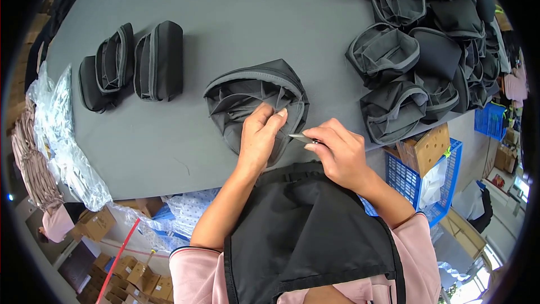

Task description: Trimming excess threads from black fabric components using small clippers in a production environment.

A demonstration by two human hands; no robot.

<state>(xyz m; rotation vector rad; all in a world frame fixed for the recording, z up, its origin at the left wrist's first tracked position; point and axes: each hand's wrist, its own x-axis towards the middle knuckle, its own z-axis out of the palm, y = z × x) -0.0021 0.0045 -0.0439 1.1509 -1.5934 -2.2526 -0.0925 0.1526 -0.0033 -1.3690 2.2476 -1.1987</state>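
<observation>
An open black pouch (281,70) with grey zipper edging and inner dividers lies on the grey table in front of me. My left hand (260,135) reaches into it, thumb and fingers pinched on the grey inner lining near its middle. Just right of the pouch, my right hand (340,149) grips small metal thread snips (302,138). Their pointed blades face left, close to the pouch's near right edge. What exactly lies between my left fingertips is hidden.
Several black pouches (394,50) are heaped along the table's right side. Others (160,61) stand at the left, near clear plastic wrapping (70,141). A loose thread (183,166) lies on the grey table (270,17). Below the right edge is a blue crate (447,191) with a wooden box (424,149).
</observation>
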